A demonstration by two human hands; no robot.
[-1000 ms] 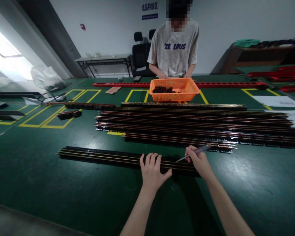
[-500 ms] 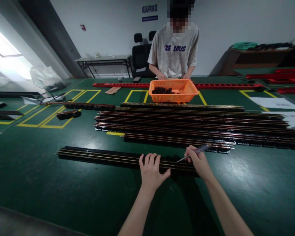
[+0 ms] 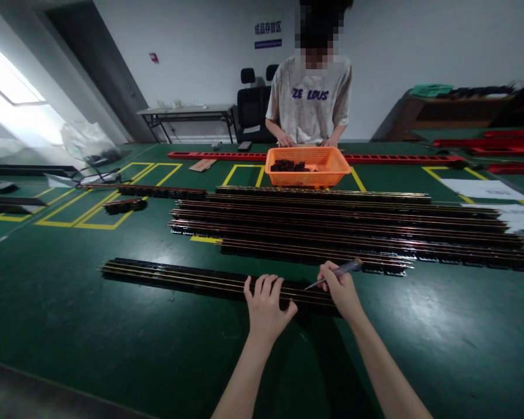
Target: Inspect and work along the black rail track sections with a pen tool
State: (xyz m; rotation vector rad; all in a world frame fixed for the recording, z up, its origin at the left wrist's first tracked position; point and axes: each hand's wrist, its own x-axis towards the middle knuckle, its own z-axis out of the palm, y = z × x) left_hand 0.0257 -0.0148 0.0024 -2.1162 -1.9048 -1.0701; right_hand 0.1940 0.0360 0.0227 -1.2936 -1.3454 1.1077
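A long black strip with brass-coloured rods along it point(image 3: 179, 277) lies crosswise on the green table in front of me. My left hand point(image 3: 266, 302) straddles the strip, fingers curled over its far side and thumb at the near side, gripping it. In my right hand point(image 3: 339, 289) is a screwdriver point(image 3: 347, 267) with a see-through dark handle, held in a closed, pen-like grip. Its thin shaft slants down to the left, and the tip meets the strip by a rod, just right of my left hand. My right forearm and hand hide the strip's right end.
Beyond lie several similar rodded strips point(image 3: 297, 224) side by side. An orange basket point(image 3: 308, 177) holding small dark parts stands behind them, before a co-worker point(image 3: 310, 105). A long red rail point(image 3: 218, 156) crosses the back; papers point(image 3: 482, 187) lie right, a small dark bundle point(image 3: 124, 205) left.
My right hand and the screwdriver have shifted left along the strip, closer to my left hand. The left hand keeps its place on the strip. The camera view has tilted slightly.
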